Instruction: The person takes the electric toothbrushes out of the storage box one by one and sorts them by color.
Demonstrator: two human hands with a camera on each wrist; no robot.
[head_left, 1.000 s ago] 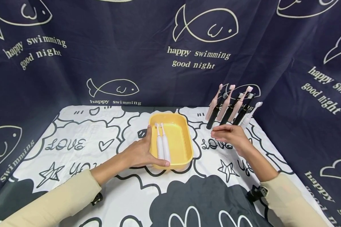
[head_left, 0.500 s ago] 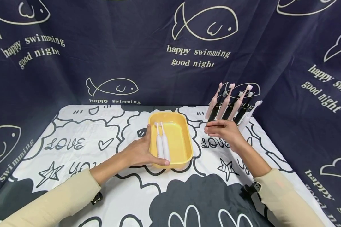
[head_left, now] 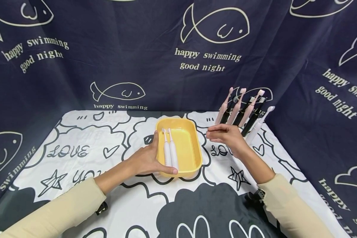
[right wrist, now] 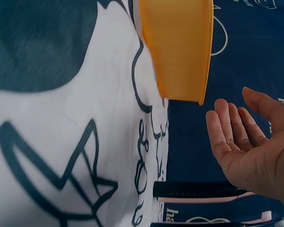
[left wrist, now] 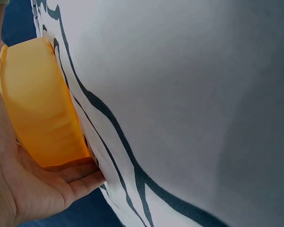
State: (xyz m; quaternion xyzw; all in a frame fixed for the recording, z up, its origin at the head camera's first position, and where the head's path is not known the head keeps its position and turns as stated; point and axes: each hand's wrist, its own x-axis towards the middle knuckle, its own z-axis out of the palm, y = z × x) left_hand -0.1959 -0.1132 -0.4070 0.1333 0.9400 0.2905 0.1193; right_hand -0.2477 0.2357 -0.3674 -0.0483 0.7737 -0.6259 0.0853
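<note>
In the head view my left hand (head_left: 147, 160) holds the yellow plastic tray (head_left: 193, 132) at its left side, thumb along the near rim and fingers by the left wall. Two white electric toothbrushes (head_left: 173, 152) lie side by side inside, heads pointing away. The left wrist view shows the palm and fingers against the outside of the tray (left wrist: 42, 104). My right hand (head_left: 227, 137), holding nothing, hovers between the tray and a group of upright toothbrushes. In the right wrist view its fingers (right wrist: 222, 125) are relaxed, thumb apart, near the tray's end.
Pink toothbrushes (head_left: 235, 110), black toothbrushes (head_left: 250, 123) and a white toothbrush (head_left: 258, 128) stand upright at the back right, partly behind my right hand. A white patterned cloth (head_left: 101, 142) covers the table. A dark blue fish-print curtain (head_left: 154, 66) hangs behind and at the sides.
My right hand has moved left, from in front of the standing toothbrushes toward the tray, with nothing in it. The left hand, tray and toothbrushes keep their places.
</note>
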